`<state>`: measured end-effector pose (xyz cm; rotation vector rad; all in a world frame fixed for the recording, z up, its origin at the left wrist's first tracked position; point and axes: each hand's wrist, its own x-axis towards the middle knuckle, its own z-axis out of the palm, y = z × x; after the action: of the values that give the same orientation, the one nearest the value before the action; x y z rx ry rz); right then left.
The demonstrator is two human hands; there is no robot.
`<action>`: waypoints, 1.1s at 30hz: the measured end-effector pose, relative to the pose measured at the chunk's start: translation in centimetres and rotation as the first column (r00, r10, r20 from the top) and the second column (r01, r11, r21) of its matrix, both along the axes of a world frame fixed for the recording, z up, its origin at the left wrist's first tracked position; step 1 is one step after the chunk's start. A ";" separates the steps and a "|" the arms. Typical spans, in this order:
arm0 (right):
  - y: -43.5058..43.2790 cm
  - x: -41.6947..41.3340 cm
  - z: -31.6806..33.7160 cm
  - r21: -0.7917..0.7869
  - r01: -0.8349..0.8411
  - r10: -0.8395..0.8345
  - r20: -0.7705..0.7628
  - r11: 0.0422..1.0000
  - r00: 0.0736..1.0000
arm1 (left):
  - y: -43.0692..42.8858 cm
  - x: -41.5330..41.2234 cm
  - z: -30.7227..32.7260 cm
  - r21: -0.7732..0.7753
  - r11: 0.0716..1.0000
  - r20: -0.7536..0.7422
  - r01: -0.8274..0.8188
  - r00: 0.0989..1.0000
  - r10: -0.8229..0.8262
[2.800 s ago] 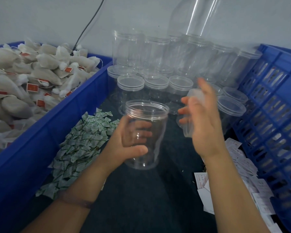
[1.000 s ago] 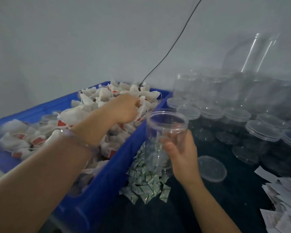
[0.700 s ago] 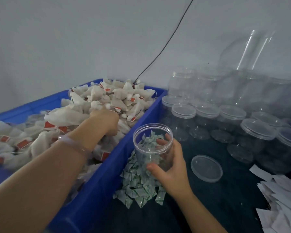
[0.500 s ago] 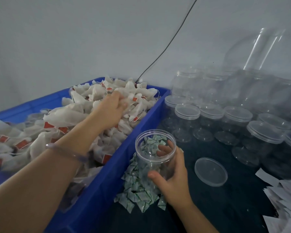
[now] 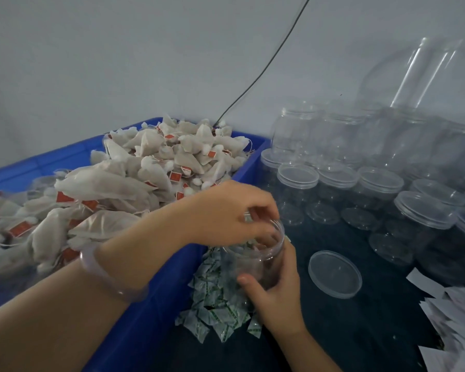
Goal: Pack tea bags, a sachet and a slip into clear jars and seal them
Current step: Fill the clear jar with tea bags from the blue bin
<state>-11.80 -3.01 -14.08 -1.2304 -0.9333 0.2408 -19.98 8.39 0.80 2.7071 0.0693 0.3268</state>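
Right hand [image 5: 279, 294] grasps the jar [image 5: 255, 261], bags [image 5: 145, 162] at its ten o'clock. Left hand [image 5: 223, 213] curls over the mouth; I cannot tell what it holds. One snagging the rim could spill.

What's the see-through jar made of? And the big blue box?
The jar looks like clear, glossy plastic: you can see right through its thin, shiny wall. The blue crate seems to be hard, smooth plastic, solid-coloured with a moulded rim.

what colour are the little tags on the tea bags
Red, clearest in the head view: small square tags on the tea bags.
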 end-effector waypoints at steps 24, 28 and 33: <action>-0.4 -0.2 0.3 -0.004 -0.032 0.032 -0.050 0.999 0.998 | 9.3 -2.8 0.4 0.195 0.422 0.118 -0.885 0.448 0.886; -0.4 -0.1 0.1 -0.015 -0.035 0.034 -0.058 0.999 0.998 | 9.2 -3.8 0.9 0.034 0.480 0.285 -0.877 0.469 0.836; -0.2 0.1 -0.1 -0.020 -0.050 0.048 -0.076 0.999 0.996 | 5.8 -2.4 1.2 -0.635 0.682 0.335 -0.362 0.667 0.666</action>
<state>-11.68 -3.18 -14.17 -1.2116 -0.8980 0.3352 -22.41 14.23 2.03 1.8909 0.7073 1.0826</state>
